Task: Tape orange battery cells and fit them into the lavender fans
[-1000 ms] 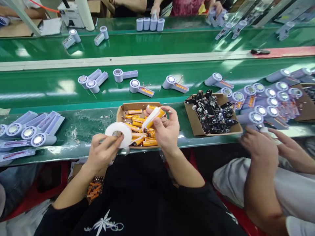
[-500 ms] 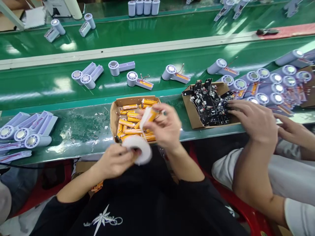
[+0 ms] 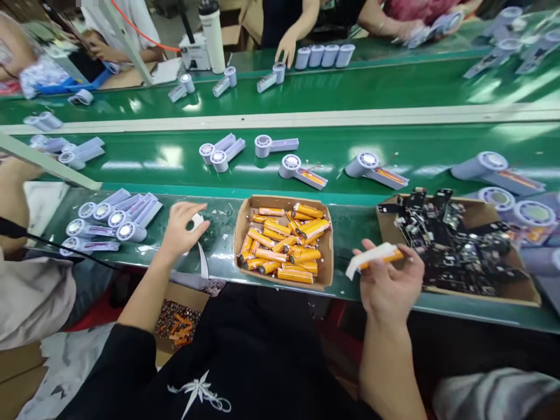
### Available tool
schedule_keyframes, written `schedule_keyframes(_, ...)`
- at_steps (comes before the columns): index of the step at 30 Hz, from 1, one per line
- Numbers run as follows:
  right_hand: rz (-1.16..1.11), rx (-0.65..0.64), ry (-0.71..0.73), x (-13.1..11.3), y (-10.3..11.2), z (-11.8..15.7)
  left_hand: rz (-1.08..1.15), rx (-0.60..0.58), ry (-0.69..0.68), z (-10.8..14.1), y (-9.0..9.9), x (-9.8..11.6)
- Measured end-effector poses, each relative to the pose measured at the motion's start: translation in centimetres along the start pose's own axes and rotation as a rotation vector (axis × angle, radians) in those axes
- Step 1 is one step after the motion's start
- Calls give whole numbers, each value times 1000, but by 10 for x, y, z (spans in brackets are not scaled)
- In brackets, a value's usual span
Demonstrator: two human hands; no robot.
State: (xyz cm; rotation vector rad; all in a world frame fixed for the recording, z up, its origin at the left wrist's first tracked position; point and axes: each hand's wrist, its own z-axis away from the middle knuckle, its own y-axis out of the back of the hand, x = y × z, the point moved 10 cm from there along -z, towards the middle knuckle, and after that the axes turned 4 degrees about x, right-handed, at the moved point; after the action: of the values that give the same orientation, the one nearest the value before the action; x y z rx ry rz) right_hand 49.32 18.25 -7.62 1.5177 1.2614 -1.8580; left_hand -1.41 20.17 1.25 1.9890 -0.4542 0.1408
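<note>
My left hand (image 3: 179, 233) is raised over the bench edge, thumb and fingers curled around white tape (image 3: 198, 221). A loose strip hangs below, and most of the roll is hidden by the hand. My right hand (image 3: 389, 286), palm up, grips an orange-wrapped battery (image 3: 396, 255). A white tape strip lies along this battery, its free end sticking out to the left. Between my hands, a cardboard box (image 3: 329, 256) holds many orange batteries (image 3: 280, 242).
Right of my right hand stands a cardboard box (image 3: 536, 291) of black circuit boards (image 3: 450, 233). Lilac fan housings (image 3: 118, 216) lie at left, with more along the green conveyor (image 3: 175, 169). Co-workers sit across the line and at left. A carton (image 3: 196, 294) is below the bench.
My hands have moved apart, the left with the tape and the right with the battery. A tape strip now lies on the battery, separate from the roll. The view has shifted.
</note>
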Motion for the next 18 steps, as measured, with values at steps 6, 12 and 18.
schedule_keyframes(6,-38,47,-76,21,16,-2,-49,-249,-167,-204,-120,55)
schedule_keyframes(12,51,-30,-139,29,6,0,-181,-476,-209,-291,-214,90)
schedule_keyframes(18,89,-34,-111,26,9,2,-163,-462,-225,-271,-204,69)
